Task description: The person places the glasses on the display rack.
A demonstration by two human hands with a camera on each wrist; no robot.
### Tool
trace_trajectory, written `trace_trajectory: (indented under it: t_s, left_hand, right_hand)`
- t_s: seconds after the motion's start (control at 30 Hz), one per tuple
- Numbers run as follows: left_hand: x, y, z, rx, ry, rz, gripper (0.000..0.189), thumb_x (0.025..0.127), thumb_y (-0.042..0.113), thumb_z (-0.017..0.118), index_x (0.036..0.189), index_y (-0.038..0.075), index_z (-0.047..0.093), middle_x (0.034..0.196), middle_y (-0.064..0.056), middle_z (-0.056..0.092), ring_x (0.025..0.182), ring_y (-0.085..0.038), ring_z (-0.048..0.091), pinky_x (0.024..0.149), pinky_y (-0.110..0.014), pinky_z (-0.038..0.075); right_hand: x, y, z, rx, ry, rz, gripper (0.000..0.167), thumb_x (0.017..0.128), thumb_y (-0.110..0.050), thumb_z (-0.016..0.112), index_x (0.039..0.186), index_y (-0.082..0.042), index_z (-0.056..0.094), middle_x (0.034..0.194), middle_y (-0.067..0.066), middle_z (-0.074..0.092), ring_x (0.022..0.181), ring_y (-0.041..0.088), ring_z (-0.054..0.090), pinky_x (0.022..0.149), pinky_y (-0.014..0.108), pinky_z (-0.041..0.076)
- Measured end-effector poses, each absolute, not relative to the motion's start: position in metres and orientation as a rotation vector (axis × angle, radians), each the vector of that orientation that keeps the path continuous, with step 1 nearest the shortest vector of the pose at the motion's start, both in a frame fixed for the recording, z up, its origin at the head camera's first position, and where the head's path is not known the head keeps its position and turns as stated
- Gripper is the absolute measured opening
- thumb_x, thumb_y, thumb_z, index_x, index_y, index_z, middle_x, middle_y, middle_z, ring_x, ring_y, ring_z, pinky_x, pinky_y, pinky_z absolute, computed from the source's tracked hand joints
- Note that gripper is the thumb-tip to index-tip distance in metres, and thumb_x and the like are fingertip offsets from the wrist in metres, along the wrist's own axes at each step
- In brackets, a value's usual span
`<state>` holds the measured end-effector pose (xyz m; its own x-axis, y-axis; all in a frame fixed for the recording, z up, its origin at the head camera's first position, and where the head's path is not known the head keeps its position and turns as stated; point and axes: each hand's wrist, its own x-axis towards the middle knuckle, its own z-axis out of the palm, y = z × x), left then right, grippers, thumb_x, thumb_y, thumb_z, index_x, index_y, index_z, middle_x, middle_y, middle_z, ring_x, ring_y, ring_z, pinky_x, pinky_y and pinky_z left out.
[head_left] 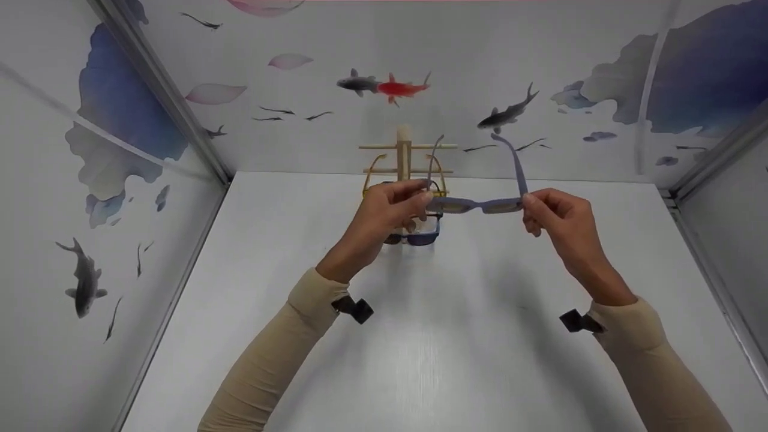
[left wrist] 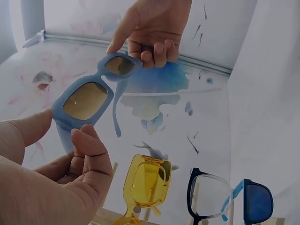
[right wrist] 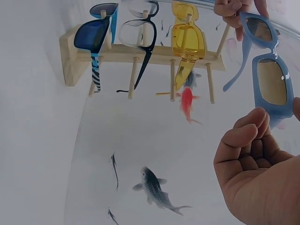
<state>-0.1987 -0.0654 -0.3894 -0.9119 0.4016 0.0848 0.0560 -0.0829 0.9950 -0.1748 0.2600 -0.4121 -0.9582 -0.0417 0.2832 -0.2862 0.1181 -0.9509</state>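
Note:
A pair of light blue sunglasses point(head_left: 519, 174) with brownish lenses is held up in the air between both hands, its temples unfolded and pointing away toward the back wall. My left hand point(head_left: 384, 213) pinches the frame's left end by the hinge. At the other end, the thumb and fingers of my right hand point(head_left: 567, 222) pinch the frame corner. The right wrist view shows the lenses point(right wrist: 273, 82) from the front. Behind the left hand stands a wooden glasses rack point(head_left: 404, 153), partly hidden by that hand.
On the rack hang yellow glasses point(right wrist: 187, 42), black-and-clear glasses point(right wrist: 152, 40) and dark blue-lensed sunglasses point(right wrist: 91, 35) with a striped temple. Below is a white table point(head_left: 432, 360). White walls point(head_left: 288, 132) painted with fish and petals enclose the back and sides.

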Motion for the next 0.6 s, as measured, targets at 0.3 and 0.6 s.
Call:
trace_trajectory:
  t_s: [0.3,0.6]
  left_hand:
    - [-0.198,-0.08,-0.378,0.449,1.979,2.103,0.047,0.109,0.024,0.07,0.15,0.0,0.066,0.131,-0.014,0.073,0.101,-0.024,0.065,0.082,-0.034,0.057]
    - [-0.2,-0.1,-0.371,0.411,2.048,2.104,0.047,0.11,0.026,0.07,0.149,0.0,0.066,0.131,-0.013,0.072,0.109,-0.029,0.065,0.084,-0.033,0.057]
  right_hand:
    - [-0.183,0.244,-0.405,0.359,-2.211,1.926,0.023,0.111,-0.008,0.065,0.102,0.012,0.074,0.08,0.013,0.064,0.071,0.021,0.059,0.067,0.025,0.055]
    - [-0.192,0.226,-0.399,0.439,-2.246,1.898,0.022,0.11,-0.01,0.067,0.102,0.009,0.074,0.078,0.013,0.061,0.069,0.021,0.057,0.067,0.027,0.052]
